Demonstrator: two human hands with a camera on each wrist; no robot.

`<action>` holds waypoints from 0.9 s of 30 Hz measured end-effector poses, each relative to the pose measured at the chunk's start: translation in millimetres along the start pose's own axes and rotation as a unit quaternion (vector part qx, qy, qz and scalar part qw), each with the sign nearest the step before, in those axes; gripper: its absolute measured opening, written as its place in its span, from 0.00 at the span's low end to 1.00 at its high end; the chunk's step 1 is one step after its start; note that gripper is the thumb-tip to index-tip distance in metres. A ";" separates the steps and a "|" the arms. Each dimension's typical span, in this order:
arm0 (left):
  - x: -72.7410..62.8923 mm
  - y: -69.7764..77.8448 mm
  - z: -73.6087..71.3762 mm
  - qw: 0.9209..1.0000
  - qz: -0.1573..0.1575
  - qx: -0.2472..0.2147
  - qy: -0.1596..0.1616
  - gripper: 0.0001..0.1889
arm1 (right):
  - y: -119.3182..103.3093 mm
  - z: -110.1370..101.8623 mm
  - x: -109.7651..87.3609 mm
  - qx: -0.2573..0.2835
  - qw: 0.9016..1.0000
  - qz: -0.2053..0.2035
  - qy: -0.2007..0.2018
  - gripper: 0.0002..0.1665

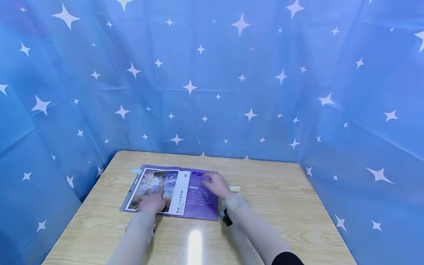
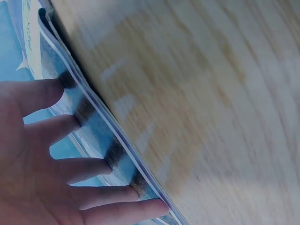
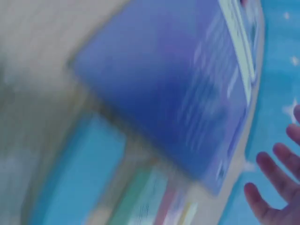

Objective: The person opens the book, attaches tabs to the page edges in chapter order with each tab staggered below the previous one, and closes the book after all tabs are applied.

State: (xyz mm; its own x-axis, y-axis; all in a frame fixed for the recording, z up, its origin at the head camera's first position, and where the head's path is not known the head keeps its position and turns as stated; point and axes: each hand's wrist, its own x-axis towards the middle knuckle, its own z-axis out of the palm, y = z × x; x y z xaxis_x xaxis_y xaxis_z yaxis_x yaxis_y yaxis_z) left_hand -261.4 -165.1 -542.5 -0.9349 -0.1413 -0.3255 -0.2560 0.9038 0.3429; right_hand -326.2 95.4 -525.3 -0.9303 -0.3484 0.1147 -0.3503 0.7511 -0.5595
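Observation:
An open book [image 1: 202,211] lies on the wooden table, a painting of a figure with a parasol on its left page [image 1: 170,179] and white print on its purple right page [image 3: 154,75]. Fingers spread, my left hand [image 1: 152,201] rests on the lower part of the painting; in the left wrist view the fingertips [image 2: 96,166] meet the glossy page. Over the upper right edge of the purple page is my right hand [image 1: 216,184], its fingers apart and nothing held in them. Whether it touches the page cannot be told.
Coloured tabs [image 3: 82,171] stick out past the book's right edge, and a pale blue tab [image 1: 135,170] at its upper left. A blue star-patterned curtain [image 1: 212,106] surrounds the table [image 1: 281,191] at the back and sides. Light glares on the near tabletop.

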 end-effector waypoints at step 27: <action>-4.7 -0.8 1.6 1.000 0.009 0.015 0.002 0.31 | 91.1 -38.6 -34.6 -0.037 0.991 0.128 -0.012 0.13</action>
State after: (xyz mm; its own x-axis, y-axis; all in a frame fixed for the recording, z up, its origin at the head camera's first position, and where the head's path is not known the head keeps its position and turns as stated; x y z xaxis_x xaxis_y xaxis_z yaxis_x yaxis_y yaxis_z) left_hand -256.5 -164.6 -542.6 -0.9402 -0.1262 -0.3165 -0.2316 0.9179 0.3222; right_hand -330.1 197.4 -548.5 -0.9872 -0.1534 -0.0432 -0.1107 0.8550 -0.5066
